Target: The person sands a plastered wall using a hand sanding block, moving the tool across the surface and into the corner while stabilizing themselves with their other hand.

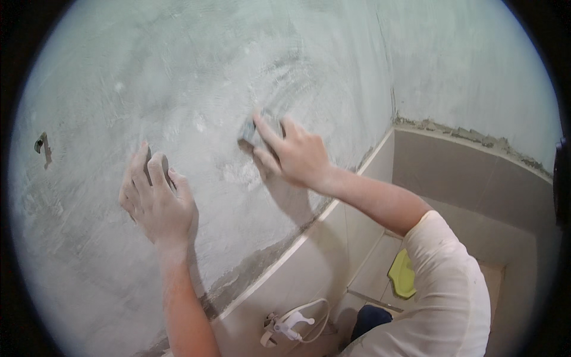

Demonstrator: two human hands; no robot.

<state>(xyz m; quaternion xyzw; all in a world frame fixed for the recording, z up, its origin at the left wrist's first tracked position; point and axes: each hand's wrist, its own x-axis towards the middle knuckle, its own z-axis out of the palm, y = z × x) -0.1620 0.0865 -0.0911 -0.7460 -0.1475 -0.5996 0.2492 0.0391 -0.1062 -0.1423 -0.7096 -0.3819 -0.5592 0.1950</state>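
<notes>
Gray wall [101, 238] looks smooth in parts, but swirly, rough patches [291, 71] seem left. The right hand [301, 156] pinches a gray block [246, 133] against it; the left hand [156, 205], fingers loosely spread, seems to rest there too.

Head view: left fisheye of a head-worn pair, upright, wide field.
Looks down and forward from the wearer's head, facing the grey wall [226, 59] at close range; left hand [157, 205] and right hand [303, 154] fall within the middle band. Wall corner [390, 89] right of centre; tile edge [275, 266] crosses diagonally. Black rim bounds the field at both sides.
</notes>
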